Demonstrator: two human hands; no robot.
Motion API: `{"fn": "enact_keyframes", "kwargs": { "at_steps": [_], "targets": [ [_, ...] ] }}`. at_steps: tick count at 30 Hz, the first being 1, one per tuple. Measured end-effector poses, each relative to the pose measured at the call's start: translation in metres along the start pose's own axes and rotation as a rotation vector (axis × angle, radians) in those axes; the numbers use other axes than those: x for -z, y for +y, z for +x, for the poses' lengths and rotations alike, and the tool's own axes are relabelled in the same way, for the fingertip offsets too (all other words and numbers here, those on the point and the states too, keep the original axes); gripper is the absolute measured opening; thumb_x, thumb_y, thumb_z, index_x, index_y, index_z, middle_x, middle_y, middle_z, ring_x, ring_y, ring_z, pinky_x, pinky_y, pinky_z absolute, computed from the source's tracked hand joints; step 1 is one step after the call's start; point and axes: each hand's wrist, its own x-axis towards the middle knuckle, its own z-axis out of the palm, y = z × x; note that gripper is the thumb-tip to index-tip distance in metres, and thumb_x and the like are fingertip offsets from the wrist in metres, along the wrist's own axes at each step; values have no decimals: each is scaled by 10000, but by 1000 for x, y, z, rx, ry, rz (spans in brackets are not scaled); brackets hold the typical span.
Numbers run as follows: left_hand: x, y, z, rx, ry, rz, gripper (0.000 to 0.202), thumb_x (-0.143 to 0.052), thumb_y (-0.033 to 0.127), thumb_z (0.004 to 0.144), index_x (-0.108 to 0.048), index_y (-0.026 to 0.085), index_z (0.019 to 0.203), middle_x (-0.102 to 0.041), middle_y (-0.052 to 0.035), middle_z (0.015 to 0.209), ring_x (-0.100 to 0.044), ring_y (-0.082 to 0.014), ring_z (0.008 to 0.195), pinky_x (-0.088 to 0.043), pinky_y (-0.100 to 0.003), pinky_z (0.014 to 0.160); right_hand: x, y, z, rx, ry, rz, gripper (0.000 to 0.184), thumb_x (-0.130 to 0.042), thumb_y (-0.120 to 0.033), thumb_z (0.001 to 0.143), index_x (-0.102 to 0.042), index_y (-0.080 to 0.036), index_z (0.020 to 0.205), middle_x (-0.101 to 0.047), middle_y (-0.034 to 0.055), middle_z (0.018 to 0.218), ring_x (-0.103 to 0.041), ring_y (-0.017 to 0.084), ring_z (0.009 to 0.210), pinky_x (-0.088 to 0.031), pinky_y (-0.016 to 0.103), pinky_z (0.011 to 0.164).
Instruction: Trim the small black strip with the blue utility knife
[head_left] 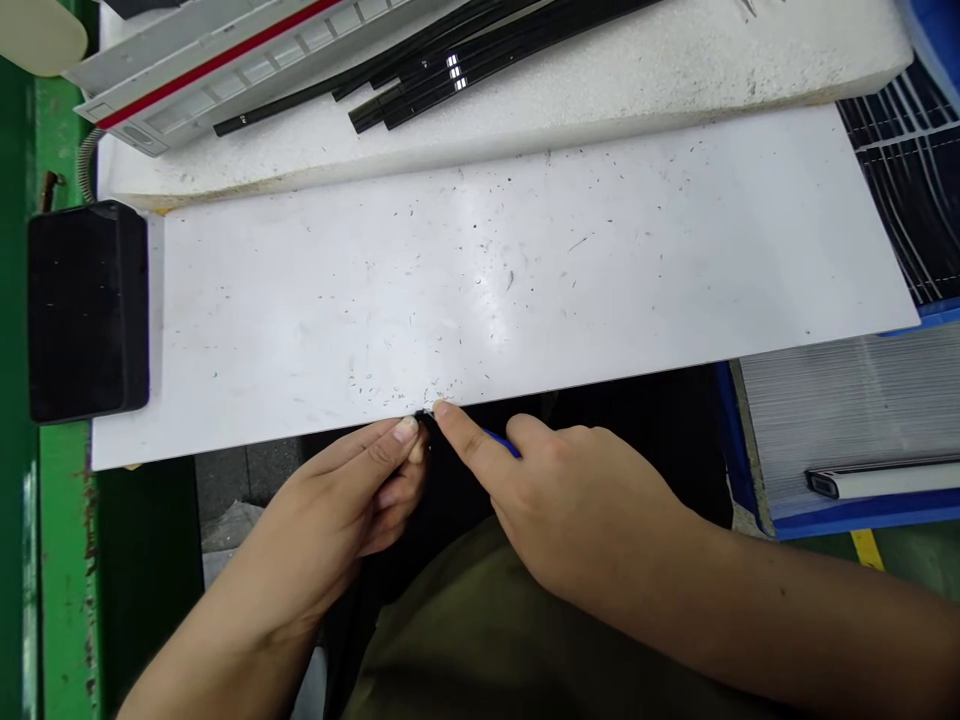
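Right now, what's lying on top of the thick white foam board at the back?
On the foam board lie a bundle of black strips and a white panel with a red stripe. Whatever sits beneath them is covered.

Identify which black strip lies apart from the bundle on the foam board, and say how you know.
The black strip on the white stack at right: alone, while the others lie bundled up top.

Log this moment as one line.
left hand: pinches small black piece | right hand: fingertip on same piece, blue tool underneath | place: front edge of white board

Factory workbench — black strips [450,62], blue bins [825,525]
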Motion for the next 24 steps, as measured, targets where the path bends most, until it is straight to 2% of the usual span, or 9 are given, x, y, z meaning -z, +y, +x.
{"fn": "enact_keyframes", "kwargs": {
  "at_steps": [3,7,10,15,24],
  "targets": [
    [0,1,-1,9,-1,7,439,-620,521,860,-471,184,622,-341,51,560,-242,-65,473,-223,-155,390,-4,1,-1,-42,24,59,681,-453,-116,883,-318,-205,1545,-540,1,720,-434,142,451,-234,289,407],
    [-1,2,-2,4,1,7,407,-621,509,859,-495,189,643,-333,48,577,-238,-62,476,-217,-154,388,0,8,1,-34,-28,296,676,-428,-90,900,-284,-176,1555,-597,20,761,-549,171,591,-366,299,508],
    [-2,3,-3,5,19,-1,401,-633,509,850,-507,190,642,-323,48,577,-233,-60,474,-214,-150,380,3,11,3,-33,-38,347,664,-418,-92,908,-289,-181,1553,-614,28,783,-569,180,628,-392,310,550],
    [-2,2,-2,10,10,-19,389,-646,494,847,-517,185,650,-335,49,573,-247,-63,479,-226,-147,385,4,9,3,-8,-22,315,660,-411,-89,917,-268,-156,1557,-605,16,763,-547,177,595,-366,313,517],
    [2,0,0,5,5,0,438,-627,521,856,-490,180,618,-335,43,560,-256,-65,475,-240,-159,391,4,6,4,16,43,116,692,-459,-96,842,-358,-140,1525,-532,0,688,-402,149,452,-228,297,408]
  ]
}}
